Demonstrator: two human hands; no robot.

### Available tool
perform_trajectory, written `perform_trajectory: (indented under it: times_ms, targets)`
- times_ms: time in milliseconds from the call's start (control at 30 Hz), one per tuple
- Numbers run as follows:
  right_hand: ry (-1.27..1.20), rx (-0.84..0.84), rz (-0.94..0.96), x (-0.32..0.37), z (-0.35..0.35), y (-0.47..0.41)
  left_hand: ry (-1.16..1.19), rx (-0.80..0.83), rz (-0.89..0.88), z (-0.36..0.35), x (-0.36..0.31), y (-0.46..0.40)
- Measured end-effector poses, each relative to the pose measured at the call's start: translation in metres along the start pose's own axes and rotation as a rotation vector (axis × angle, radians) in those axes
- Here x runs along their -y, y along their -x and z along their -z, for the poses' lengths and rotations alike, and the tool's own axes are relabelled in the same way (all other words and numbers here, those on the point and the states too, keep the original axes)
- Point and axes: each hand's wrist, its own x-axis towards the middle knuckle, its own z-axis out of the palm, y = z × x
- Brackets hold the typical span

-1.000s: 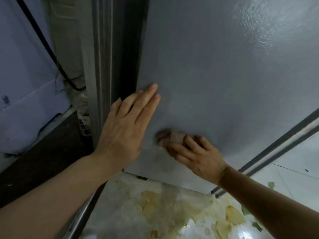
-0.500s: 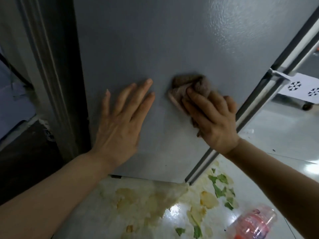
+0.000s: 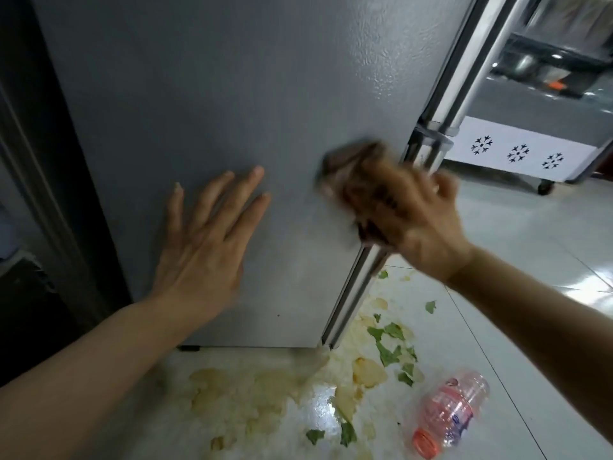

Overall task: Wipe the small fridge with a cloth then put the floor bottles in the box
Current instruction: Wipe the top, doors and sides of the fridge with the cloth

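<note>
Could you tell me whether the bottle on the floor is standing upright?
No, the bottle lies on its side on the floor, orange cap toward the camera.

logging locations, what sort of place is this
Probably a commercial kitchen or food shop: a tall grey fridge, a glass-fronted display cabinet with snowflake marks, and food scraps on the tiled floor.

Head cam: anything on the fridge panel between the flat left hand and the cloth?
Nothing: in the head view, only bare grey fridge side separates the left hand from the cloth under the right hand.
</note>
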Motion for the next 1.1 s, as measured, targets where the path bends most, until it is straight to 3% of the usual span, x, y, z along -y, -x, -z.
perform_trajectory:
  times_ms: [100,167,400,500,567,667,800,867,967,1100]
  targets:
    - [-0.168,-0.159,-0.326,-0.013,0.006,-0.014,0.01,-0.001,0.003,-0.01,-0.015,-0.007]
    - [-0.201,-0.152,-0.413,0.0,-0.004,-0.007,0.01,-0.006,0.019,-0.02,-0.018,-0.007]
    - [-0.181,0.138,-0.113,0.075,-0.049,0.088,-0.049,-0.086,0.021,-0.047,-0.014,0.001]
    - [-0.189,0.356,0.055,0.102,-0.051,0.111,-0.027,-0.041,0.002,-0.049,-0.022,0.011]
    - [-0.233,0.414,0.054,0.104,-0.046,0.105,-0.028,-0.017,-0.023,-0.049,-0.025,0.022]
    - [-0.317,0.294,-0.125,0.083,-0.033,0.081,-0.053,0.012,-0.048,-0.05,-0.019,0.041]
    - [-0.456,-0.031,-0.566,0.059,-0.031,0.038,-0.131,0.055,-0.032,-0.06,0.007,0.061]
    - [-0.468,-0.139,-0.64,0.068,-0.039,0.034,-0.147,0.076,-0.027,-0.067,0.014,0.065]
    - [-0.223,-0.076,-0.374,0.096,-0.064,0.069,-0.163,0.074,-0.035,-0.079,0.018,0.069]
    - [-0.122,0.304,0.103,0.135,-0.088,0.131,-0.162,0.04,-0.041,-0.086,0.019,0.07]
